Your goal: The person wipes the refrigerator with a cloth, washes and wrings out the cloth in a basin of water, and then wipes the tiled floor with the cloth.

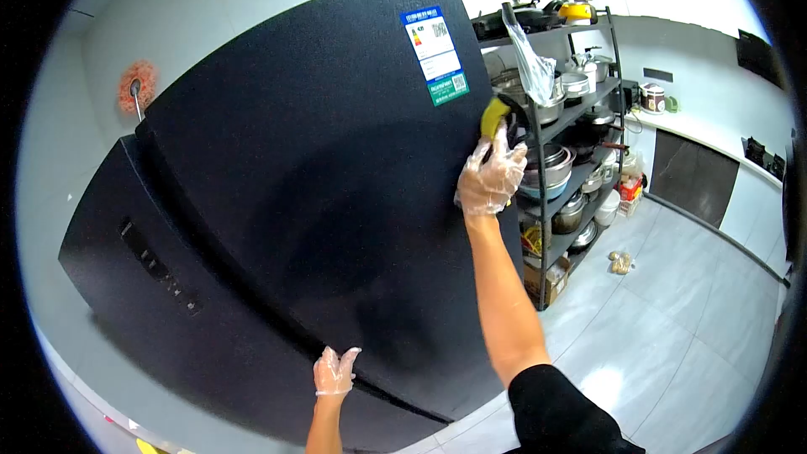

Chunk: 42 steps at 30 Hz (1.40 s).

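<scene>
Your right hand (493,176), in a clear plastic glove, is raised at the far edge of the refrigerator (336,176), its fingers closed on the lower end of a yellow-green pad (494,116). The pad stands up past your fingertips, with something black just beside it, though you cannot tell from this view whether the two are one piece. Your left hand (334,372), gloved the same way, is low on the refrigerator, over the dark groove (252,294) between its two doors; the thumb stands apart from the fingers, and nothing shows in its grasp. The refrigerator is dark with a fine-grained face and fills most of the view. On the door between your hands, near its top corner, is a blue, white and green energy label (435,56), and on the other door is a narrow control panel (160,265). Past that door's top, a fluffy pink duster (137,88) shows against the wall. Just beyond your right hand is a dark metal rack (580,124) loaded with pots, pans and bowls, with a clear plastic bag (531,67) hanging at its near side and a cardboard box (555,280) at its foot. Well apart from the rack, along the far wall, a white countertop (698,136) bears a rice cooker (652,98). A small bagged bundle (621,263) lies on the gray tiled floor (664,328).
</scene>
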Tool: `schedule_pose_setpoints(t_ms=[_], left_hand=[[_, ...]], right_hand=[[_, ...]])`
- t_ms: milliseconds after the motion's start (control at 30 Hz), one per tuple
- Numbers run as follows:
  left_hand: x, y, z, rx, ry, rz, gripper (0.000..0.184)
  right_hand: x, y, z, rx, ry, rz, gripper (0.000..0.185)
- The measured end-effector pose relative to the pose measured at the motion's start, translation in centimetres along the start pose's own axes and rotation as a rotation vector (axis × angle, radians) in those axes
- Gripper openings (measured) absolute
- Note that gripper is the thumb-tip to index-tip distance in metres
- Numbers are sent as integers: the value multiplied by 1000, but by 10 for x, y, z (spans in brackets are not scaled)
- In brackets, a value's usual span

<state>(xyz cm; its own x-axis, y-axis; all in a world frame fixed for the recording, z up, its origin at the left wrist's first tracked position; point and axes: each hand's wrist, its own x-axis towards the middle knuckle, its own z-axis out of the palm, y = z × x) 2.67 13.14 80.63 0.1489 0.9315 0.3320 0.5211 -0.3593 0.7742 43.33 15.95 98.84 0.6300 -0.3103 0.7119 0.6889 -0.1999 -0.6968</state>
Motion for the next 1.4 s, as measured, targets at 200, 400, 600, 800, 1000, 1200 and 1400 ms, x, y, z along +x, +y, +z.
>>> schedule_pose_setpoints(t_ms=[200, 400, 600, 800, 1000, 1200, 1400], left_hand=[[5, -3, 2, 64, 21, -57, 42], [4, -1, 0, -6, -49, -72, 40], [4, -16, -3, -70, -74, -31, 36], [3, -12, -5, 81, -49, 1, 36], [7, -17, -4, 202, 0, 144, 39], [2, -12, -5, 63, -56, -37, 43], [2, -6, -7, -41, -61, 68, 34]], right_hand=[[7, -167, -24, 234, 14, -312, 28], [-137, -198, -74, 1042, -327, -1456, 36], [1, -89, -49, 249, -617, -1043, 28], [115, -84, 22, 164, 25, -249, 48], [42, -253, -43, 274, -77, -628, 28], [-86, -266, -67, 986, -65, -1570, 39], [98, -150, 4, 414, -40, -973, 35]])
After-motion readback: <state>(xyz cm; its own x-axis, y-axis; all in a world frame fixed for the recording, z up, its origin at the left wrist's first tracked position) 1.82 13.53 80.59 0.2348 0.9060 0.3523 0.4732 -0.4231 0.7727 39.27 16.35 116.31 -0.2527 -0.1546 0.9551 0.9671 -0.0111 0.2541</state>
